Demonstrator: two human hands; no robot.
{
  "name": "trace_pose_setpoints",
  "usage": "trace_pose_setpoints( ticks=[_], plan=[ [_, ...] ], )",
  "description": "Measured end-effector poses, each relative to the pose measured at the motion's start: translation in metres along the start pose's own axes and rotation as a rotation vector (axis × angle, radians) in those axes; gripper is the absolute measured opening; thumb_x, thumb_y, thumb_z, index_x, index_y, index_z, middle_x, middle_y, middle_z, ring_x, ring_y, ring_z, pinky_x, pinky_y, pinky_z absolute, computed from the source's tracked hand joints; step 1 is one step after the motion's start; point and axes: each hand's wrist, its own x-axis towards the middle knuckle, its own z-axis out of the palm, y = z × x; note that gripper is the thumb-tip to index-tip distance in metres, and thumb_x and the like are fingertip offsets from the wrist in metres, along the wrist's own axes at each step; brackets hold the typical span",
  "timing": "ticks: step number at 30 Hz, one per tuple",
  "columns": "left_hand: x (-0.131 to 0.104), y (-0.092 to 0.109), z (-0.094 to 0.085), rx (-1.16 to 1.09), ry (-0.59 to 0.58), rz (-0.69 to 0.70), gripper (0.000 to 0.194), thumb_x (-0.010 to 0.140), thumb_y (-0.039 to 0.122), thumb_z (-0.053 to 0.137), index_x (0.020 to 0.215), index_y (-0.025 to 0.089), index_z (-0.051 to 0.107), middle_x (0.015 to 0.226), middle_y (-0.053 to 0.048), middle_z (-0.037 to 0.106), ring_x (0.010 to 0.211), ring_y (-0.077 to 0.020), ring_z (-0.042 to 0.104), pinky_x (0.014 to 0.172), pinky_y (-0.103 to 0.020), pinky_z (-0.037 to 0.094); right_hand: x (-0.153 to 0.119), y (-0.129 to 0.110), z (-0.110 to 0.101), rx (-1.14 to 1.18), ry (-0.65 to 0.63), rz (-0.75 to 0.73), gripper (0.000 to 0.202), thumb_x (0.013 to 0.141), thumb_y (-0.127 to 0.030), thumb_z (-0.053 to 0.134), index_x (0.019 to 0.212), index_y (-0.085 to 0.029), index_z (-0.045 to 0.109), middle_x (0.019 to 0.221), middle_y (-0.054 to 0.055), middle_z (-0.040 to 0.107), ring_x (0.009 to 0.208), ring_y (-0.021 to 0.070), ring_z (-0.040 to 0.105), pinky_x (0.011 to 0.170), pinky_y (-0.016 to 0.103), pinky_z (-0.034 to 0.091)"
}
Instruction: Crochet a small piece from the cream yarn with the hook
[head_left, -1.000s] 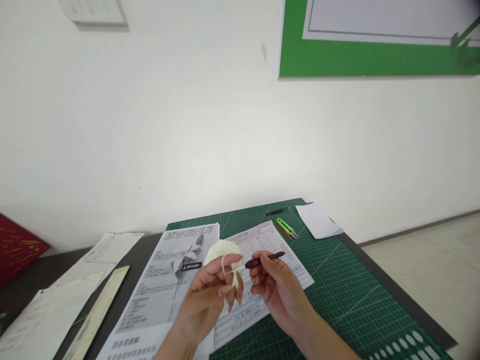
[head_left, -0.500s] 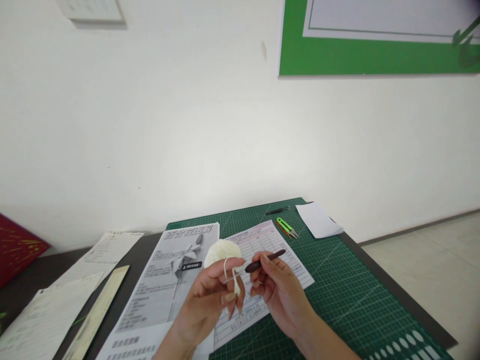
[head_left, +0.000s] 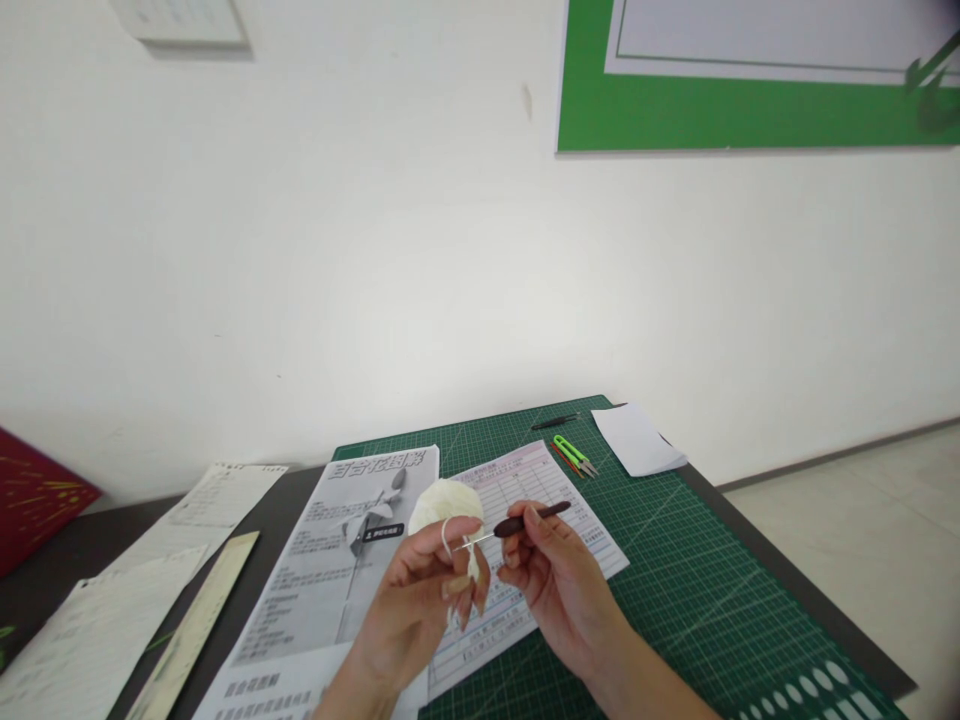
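Ruler (head_left: 195,625): lies at nine o'clock from the left hand (head_left: 409,600).
Sheet (head_left: 300,590): printed with a flower, flat at ten o'clock from that hand.
Left hand: thumb and fingers pinch the yarn piece (head_left: 473,565), a strand (head_left: 445,537) looped over the index finger.
Ball (head_left: 435,497): pale, at one o'clock from the left hand, behind its fingertips.
Hook (head_left: 517,524): between the hands, metal tip toward nine o'clock, at the yarn; whether it has caught a loop cannot be told.
Right hand (head_left: 555,580): grasps the hook's dark handle.
Snips (head_left: 568,451): at twelve o'clock from the right hand, on the mat (head_left: 675,570).
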Motion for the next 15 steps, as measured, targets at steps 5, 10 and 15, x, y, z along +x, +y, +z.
trace_pose_setpoints(
  ticks=[5,10,15],
  plan=[
    [0.0004,0.0005,0.0006,-0.054,0.064,-0.011,0.031,0.059,0.016,0.070,0.090,0.022,0.073,0.048,0.002,0.054,0.049,-0.0121,0.048,0.048,-0.025,0.031,0.0005,-0.0003,-0.0018,0.038,0.014,0.032,0.014,0.080,-0.023,0.063,0.082,-0.010,0.068,0.058,0.002,0.068,0.048,0.0081,0.061,0.051,0.019,0.056],
    [-0.0026,0.0021,0.0008,-0.062,0.081,-0.049,0.019,0.056,0.016,0.071,0.074,0.019,0.074,0.054,0.000,0.061,0.048,-0.0096,0.047,0.050,-0.026,0.033,-0.0010,0.0006,-0.0017,0.056,-0.006,0.038,0.014,0.077,-0.024,0.066,0.078,-0.010,0.068,0.055,0.001,0.067,0.045,0.0086,0.060,0.049,0.019,0.054],
    [-0.0046,0.0004,0.0041,-0.051,0.059,-0.039,0.022,0.056,0.016,0.073,0.076,0.021,0.075,0.052,0.002,0.056,0.046,-0.0099,0.047,0.046,-0.025,0.030,-0.0008,0.0011,-0.0017,0.080,-0.009,0.041,0.014,0.077,-0.024,0.066,0.081,-0.011,0.068,0.057,0.001,0.068,0.048,0.0089,0.061,0.052,0.019,0.055]
  ],
)
